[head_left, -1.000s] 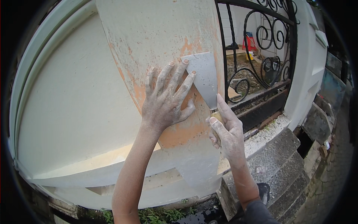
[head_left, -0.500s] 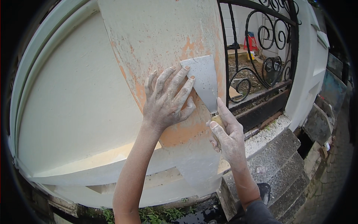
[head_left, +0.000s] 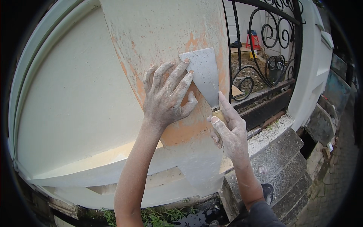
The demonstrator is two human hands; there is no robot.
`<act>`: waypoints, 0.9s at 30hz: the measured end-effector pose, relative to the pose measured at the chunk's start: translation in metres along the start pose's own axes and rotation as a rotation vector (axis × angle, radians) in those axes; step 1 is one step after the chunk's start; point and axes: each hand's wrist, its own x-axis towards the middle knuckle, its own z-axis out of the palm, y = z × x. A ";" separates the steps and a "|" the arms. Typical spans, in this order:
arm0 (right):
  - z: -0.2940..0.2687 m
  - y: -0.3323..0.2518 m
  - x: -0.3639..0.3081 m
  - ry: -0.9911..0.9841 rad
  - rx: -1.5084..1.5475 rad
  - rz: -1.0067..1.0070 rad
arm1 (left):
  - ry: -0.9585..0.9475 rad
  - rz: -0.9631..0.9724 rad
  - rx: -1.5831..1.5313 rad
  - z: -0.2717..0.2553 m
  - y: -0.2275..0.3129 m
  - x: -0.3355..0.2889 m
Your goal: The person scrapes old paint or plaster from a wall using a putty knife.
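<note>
Head view: dusty right hand (head_left: 231,132) grasps a wooden-handled, flared grey metal scraper (head_left: 208,81); dusty left hand (head_left: 165,99), fingers spread, touches it.

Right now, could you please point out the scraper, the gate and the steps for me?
Scraper (head_left: 205,77): head view, on the flat of its metal blade.
Gate (head_left: 266,104): head view, on its dark lower panel.
Steps (head_left: 276,153): head view, on the speckled upper step.

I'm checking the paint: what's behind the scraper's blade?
A pale wall with orange patches shows around the scraper; the surface directly under its blade is covered and cannot be seen.
</note>
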 end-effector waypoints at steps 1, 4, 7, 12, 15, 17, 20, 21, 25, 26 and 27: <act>0.000 0.002 -0.003 -0.002 0.002 0.000 | -0.001 0.000 0.003 0.001 -0.001 -0.002; -0.003 0.006 -0.008 0.008 0.020 0.054 | 0.006 0.066 0.013 0.001 0.001 -0.003; -0.001 0.002 0.000 0.006 0.014 0.012 | -0.020 -0.013 0.008 -0.001 0.004 0.003; -0.001 0.011 -0.009 0.012 0.011 0.000 | -0.026 0.058 0.032 0.001 -0.001 -0.003; 0.004 0.007 0.002 0.015 -0.002 -0.049 | -0.048 -0.036 0.021 -0.001 0.005 0.004; 0.003 0.004 0.000 0.013 -0.009 -0.032 | -0.033 -0.032 0.011 -0.001 0.005 0.003; 0.002 0.008 -0.005 0.008 0.010 -0.009 | 0.029 0.020 0.031 0.005 -0.001 -0.004; 0.001 0.008 -0.007 0.011 0.029 0.008 | 0.070 0.063 0.048 0.006 0.000 -0.005; 0.008 -0.002 0.006 0.026 0.016 -0.029 | 0.081 -0.001 0.027 0.001 0.002 -0.001; 0.007 -0.002 0.004 0.025 0.008 -0.008 | 0.074 0.001 -0.007 0.001 0.003 -0.001; 0.007 -0.002 0.002 0.020 0.005 0.008 | 0.067 0.006 -0.032 -0.001 0.002 -0.001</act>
